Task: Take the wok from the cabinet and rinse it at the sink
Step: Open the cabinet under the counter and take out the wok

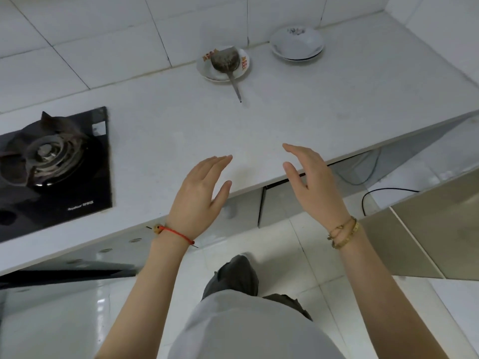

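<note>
Both my hands hover above the front edge of the white countertop [181,120], palms facing each other. My left hand [201,193] has straight fingers and holds nothing; a red string bracelet is on its wrist. My right hand [312,182] is also flat and empty, with gold bracelets at the wrist. Below the counter edge, grey cabinet doors [280,203] show between and under my hands. No wok and no sink are in view.
A black gas hob [51,161] with a burner sits at the left of the counter. At the back stand a plate holding a ladle [224,63] and stacked white bowls [296,44]. Cables [368,177] lie on the tiled floor to the right.
</note>
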`<state>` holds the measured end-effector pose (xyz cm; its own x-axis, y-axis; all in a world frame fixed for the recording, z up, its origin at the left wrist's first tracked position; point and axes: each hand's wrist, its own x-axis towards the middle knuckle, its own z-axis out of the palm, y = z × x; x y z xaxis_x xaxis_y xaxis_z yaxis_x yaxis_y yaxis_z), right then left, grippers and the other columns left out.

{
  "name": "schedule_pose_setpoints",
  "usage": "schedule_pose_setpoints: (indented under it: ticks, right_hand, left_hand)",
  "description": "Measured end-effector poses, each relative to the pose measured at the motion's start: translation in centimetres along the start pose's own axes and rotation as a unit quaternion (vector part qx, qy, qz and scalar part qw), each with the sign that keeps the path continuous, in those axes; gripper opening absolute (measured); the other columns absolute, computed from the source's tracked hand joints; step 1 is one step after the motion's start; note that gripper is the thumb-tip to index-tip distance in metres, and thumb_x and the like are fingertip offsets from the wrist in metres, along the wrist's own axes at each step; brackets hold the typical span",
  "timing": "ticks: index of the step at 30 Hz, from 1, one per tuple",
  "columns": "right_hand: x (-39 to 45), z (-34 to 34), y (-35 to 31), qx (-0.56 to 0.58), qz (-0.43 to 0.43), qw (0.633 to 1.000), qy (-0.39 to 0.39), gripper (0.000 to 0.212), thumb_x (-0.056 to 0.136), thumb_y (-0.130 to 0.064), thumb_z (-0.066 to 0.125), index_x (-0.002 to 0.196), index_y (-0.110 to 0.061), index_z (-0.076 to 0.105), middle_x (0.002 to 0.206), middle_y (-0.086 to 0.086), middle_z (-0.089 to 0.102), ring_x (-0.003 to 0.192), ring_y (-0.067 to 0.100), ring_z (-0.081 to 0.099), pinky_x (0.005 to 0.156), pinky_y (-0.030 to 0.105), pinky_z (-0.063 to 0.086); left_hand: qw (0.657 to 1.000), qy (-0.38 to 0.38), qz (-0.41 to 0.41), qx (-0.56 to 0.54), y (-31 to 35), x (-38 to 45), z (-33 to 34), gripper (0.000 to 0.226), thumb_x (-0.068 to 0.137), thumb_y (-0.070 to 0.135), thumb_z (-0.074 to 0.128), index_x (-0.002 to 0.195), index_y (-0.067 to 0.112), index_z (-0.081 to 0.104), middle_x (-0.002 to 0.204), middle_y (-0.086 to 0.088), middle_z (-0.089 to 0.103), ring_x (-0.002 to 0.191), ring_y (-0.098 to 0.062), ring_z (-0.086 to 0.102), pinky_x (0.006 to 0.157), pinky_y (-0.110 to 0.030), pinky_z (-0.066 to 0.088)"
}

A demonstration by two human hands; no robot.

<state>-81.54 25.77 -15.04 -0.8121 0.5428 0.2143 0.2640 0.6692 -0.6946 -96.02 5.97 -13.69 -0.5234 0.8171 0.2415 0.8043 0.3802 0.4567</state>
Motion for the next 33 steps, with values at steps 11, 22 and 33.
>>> schedule_pose_setpoints:
  ticks: [11,22,33]
  right_hand:
    - [-4.8,7.3,11.8,-0.001,-0.007,0.995,0.104,0.030,0.100,-0.027,0.049,0.121,-0.009,0.061,0.110,0.000,0.064,0.106,0.016,0.057,0.095,0.033,0.048]
    - [-4.8,18.8,22.2,0.026,-0.070,0.983,0.167,0.023,0.097,-0.025,0.054,0.111,-0.008,0.064,0.098,0.000,0.063,0.089,0.017,0.060,0.085,0.033,0.051]
    - [-1.4,21.5,23.2,0.094,-0.117,0.955,0.256,0.022,0.095,-0.027,0.059,0.103,-0.009,0.069,0.088,-0.002,0.066,0.068,-0.006,0.054,0.067,0.005,0.041]
  left_hand:
    - [0.999,0.023,0.026,-0.018,-1.9,-3.8,14.2,0.041,0.098,0.019,0.051,0.139,0.012,0.050,0.131,-0.003,0.060,0.121,-0.020,0.051,0.104,-0.031,0.041]
    - [0.987,0.129,-0.027,-0.096,-9.3,-4.7,33.1,0.043,0.092,0.015,0.059,0.134,0.015,0.052,0.119,0.001,0.061,0.109,-0.012,0.058,0.093,-0.030,0.048]
    - [0.957,0.215,0.030,-0.190,-11.9,-2.8,40.4,0.048,0.091,0.015,0.064,0.137,0.016,0.050,0.127,0.004,0.060,0.102,-0.009,0.061,0.087,-0.015,0.047]
